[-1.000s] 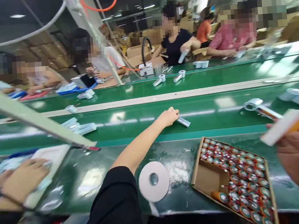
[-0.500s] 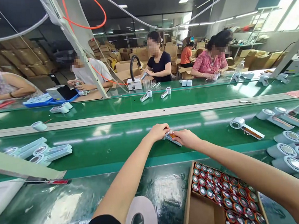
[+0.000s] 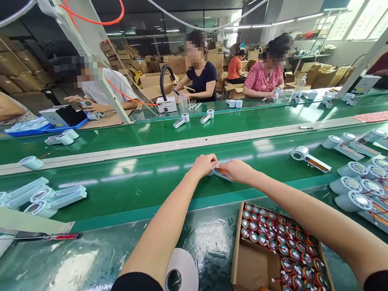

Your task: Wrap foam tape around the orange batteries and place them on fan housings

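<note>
Both my arms reach out over the green conveyor belt (image 3: 143, 185). My left hand (image 3: 203, 165) and my right hand (image 3: 236, 171) meet on one small white handle-shaped part (image 3: 220, 173) with an orange battery showing in it. Each hand grips one end of it just above the belt. Below my right forearm stands an open cardboard box (image 3: 250, 266) packed with several orange batteries with teal caps. A roll of white tape (image 3: 180, 277) lies beside my left elbow.
Several white fan bodies with open handles lie at the right (image 3: 365, 186) and at the left (image 3: 40, 200); one fan body (image 3: 307, 157) lies alone on the belt. A red-handled tool (image 3: 58, 237) lies at the left. Other people work along the far side.
A second ago my left hand alone touched the part and my right hand held it near the camera; since then both hands have joined on the part. The view has shifted slightly.
</note>
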`<action>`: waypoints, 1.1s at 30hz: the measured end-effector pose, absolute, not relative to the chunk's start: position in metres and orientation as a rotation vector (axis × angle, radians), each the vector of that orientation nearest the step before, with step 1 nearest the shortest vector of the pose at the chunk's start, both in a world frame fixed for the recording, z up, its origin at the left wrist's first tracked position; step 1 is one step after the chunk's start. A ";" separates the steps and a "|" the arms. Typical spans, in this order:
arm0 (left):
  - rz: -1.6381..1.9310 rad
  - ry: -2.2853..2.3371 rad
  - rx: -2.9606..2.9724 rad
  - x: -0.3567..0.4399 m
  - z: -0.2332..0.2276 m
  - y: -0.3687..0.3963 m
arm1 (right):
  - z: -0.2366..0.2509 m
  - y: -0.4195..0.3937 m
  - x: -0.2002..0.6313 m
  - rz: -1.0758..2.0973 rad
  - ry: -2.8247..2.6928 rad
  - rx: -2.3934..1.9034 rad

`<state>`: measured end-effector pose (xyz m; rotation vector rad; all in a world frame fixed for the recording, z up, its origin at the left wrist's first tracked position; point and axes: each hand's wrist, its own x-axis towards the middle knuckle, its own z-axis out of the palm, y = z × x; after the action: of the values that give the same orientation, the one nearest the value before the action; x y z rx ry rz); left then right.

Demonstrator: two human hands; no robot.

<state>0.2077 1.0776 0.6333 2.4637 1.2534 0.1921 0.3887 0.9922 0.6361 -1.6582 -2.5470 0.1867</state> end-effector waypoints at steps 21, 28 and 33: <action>0.166 1.270 2.453 0.253 0.618 1.072 | 0.603 0.982 0.442 0.270 -2.391 -1.709; 0.186 1.278 2.432 0.262 0.617 1.071 | 0.608 0.980 0.441 0.289 -2.545 -1.686; 0.183 1.294 2.403 0.268 0.614 1.069 | 0.602 0.991 0.434 0.293 -2.616 -1.788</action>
<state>0.2684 1.0689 0.6137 2.4032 1.2941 0.1829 0.4344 0.9911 0.6020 -1.7876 -2.6158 0.2932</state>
